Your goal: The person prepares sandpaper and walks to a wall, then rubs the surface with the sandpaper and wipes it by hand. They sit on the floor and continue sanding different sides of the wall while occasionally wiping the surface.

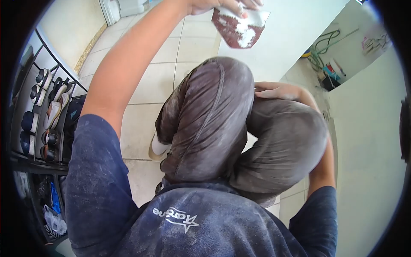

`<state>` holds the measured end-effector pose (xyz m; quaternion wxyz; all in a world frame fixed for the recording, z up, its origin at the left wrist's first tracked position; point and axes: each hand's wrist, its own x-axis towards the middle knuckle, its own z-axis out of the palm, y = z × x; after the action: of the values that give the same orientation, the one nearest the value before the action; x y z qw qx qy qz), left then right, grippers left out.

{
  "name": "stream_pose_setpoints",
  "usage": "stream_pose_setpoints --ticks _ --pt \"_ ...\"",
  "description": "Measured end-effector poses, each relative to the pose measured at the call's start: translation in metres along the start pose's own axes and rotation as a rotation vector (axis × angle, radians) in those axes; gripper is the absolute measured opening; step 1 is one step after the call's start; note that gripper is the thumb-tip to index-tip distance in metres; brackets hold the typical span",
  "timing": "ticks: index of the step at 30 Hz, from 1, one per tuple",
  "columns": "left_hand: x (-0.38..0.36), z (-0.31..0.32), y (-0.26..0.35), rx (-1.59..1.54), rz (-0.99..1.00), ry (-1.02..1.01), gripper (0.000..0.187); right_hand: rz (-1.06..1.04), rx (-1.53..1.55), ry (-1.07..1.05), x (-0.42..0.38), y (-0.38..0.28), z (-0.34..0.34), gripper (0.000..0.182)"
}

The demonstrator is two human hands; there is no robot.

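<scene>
At the top of the view my left hand (pixel 229 5) is closed on a piece of sandpaper (pixel 226 31), a reddish-brown sheet caked with white powder. The sheet is in front of a smooth white panel or wall (pixel 274 47); whether it touches the surface cannot be made out. My right hand (pixel 280 91) lies behind my right knee (pixel 287 137), its fingers stretched out and resting along the dusty trousers, holding nothing visible. Part of that hand and forearm is hidden by the knee.
A shoe rack (pixel 45 115) with several pairs stands at the left. Pale floor tiles (pixel 141 115) run beneath me. A green hose (pixel 316 58) and a bucket-like container (pixel 335 70) are past the panel's edge. Another pale wall (pixel 368 141) rises at the right.
</scene>
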<state>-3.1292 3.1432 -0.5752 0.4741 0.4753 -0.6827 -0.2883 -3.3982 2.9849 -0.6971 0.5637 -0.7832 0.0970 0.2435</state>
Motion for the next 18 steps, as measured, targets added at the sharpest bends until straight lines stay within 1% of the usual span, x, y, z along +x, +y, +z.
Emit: stream_pose_setpoints --ticks 4,5,6,8,11,14,17,18 --pt "0.002 0.01 0.005 -0.016 0.018 0.009 0.045 -0.088 -0.082 0.033 0.025 0.023 -0.011 0.054" --pt "0.001 0.014 0.01 0.126 0.096 0.017 0.047 -0.104 -0.124 0.055 0.03 0.028 -0.014 0.054" --pt "0.002 0.017 0.012 0.1 0.034 0.031 0.044 -0.121 -0.166 0.081 0.036 0.033 -0.018 0.053" --pt "0.003 0.019 0.017 0.19 0.049 0.093 0.038 -0.146 -0.246 0.133 0.039 0.041 -0.024 0.051" --pt "-0.009 0.022 0.025 0.211 0.01 0.169 0.036 -0.176 -0.367 0.216 0.036 0.058 -0.028 0.049" --pt "-0.03 0.011 0.033 0.259 -0.011 0.243 0.033 -0.196 -0.496 0.312 0.029 0.074 -0.027 0.047" --pt "-0.06 -0.011 0.036 0.278 -0.012 0.447 0.029 -0.217 -0.61 0.387 0.026 0.083 -0.022 0.045" --pt "-0.063 -0.019 0.035 0.249 -0.061 0.535 0.027 -0.232 -0.64 0.415 0.022 0.089 -0.022 0.045"
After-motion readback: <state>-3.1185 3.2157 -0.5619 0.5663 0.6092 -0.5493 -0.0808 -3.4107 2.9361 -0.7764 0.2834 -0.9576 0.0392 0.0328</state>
